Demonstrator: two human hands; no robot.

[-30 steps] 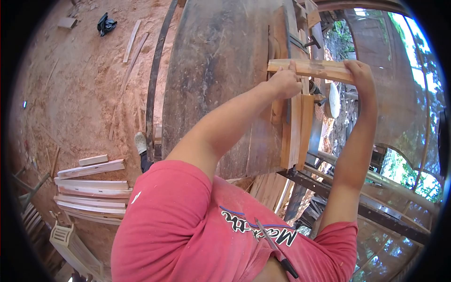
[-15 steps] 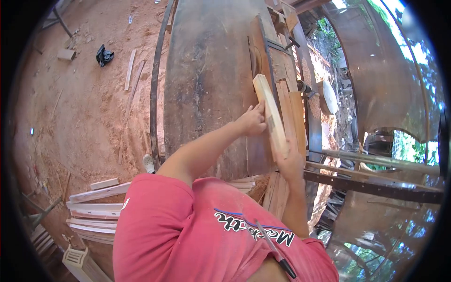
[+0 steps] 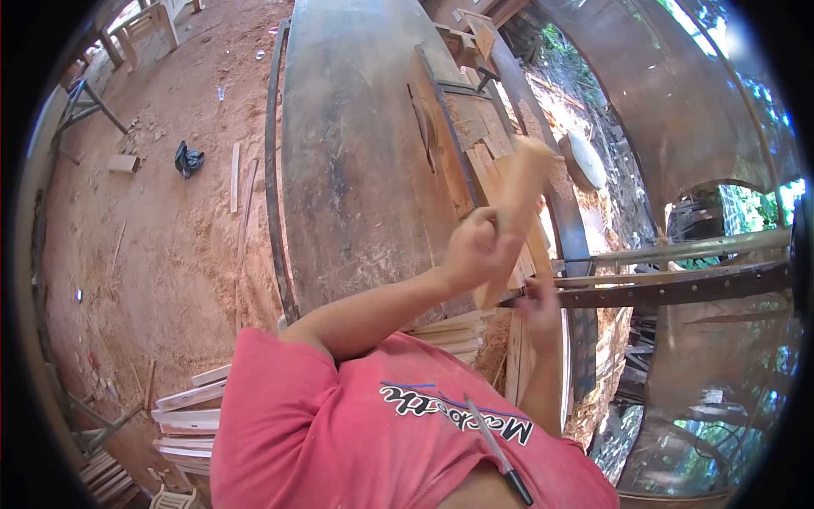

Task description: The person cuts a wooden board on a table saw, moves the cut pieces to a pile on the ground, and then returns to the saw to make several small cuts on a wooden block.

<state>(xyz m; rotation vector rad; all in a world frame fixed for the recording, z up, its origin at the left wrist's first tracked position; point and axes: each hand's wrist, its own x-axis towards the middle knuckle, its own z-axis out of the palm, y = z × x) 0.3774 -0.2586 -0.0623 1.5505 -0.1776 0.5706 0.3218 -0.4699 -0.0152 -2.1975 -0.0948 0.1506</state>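
Observation:
My left hand [image 3: 475, 253] is closed round a short, thick piece of pale wood [image 3: 522, 188], fingers curled over its near half. The wood is tilted up over the right side of the worktable [image 3: 339, 195] and blurred by motion. My right hand [image 3: 540, 307] is just right of the wood's near end, its fingers smeared; I cannot tell whether it holds anything. Ahead of the hands, a long brown wooden board [image 3: 445, 140] stands along the table's right side. More pale wood strips [image 3: 536, 250] lie beside and beneath the held piece.
A dark T-shaped handle [image 3: 487, 78] sits at the far right. Stacked wood pieces [image 3: 188, 422] lie on the dusty floor at left, with a black plastic bag [image 3: 188, 159] farther off. A dark metal bar [image 3: 670, 293] runs off right. A pen [image 3: 500, 454] hangs at my shirt.
The pale wood has been lifted off the table's right side and swung to the right in my left hand. My right hand has come off its near end. The view has shifted.

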